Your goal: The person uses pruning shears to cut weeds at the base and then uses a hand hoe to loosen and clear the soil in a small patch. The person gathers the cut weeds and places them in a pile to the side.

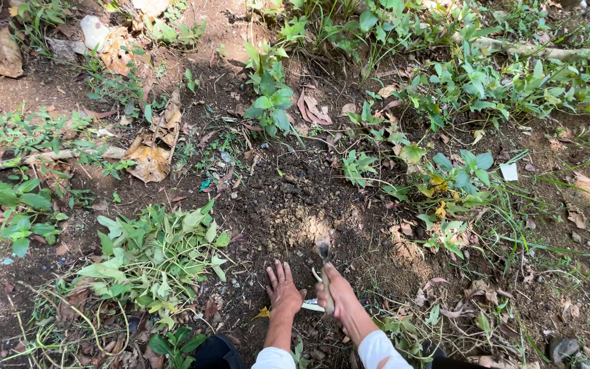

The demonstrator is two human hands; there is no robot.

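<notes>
Two hands: both in the lower centre of the frame, wrists in white sleeves.
Left hand (283,287): palm down on the bare soil, fingers (280,269) spread and straight, gripping nothing.
Right hand (336,295): fingers wrapped tight round the handle of one small digging tool (324,263).
Tool count: one; a narrow metal blade on a slim handle. A pale strip shows between the two hands just below the grip; what it belongs to cannot be told.
Tool long axis: nearly up-and-down in the frame, leaning slightly left; blade tip points toward the top of the frame, away from the wrist.
Blade position: tip at the lower edge of the loosened soil patch (302,222), touching or just above it; contact cannot be confirmed.
Key relation: the dug patch lies directly above the blade tip in the frame, in line with the tool axis; the right hand is nearer to it than the left.
Pulled weeds: one heap (155,256) of cut green stems, left of the left hand, well apart from the blade.
Standing plants: many, ringing the patch across the upper and right frame.
Dry leaves: several, upper left; largest (148,160) above the heap.
</notes>
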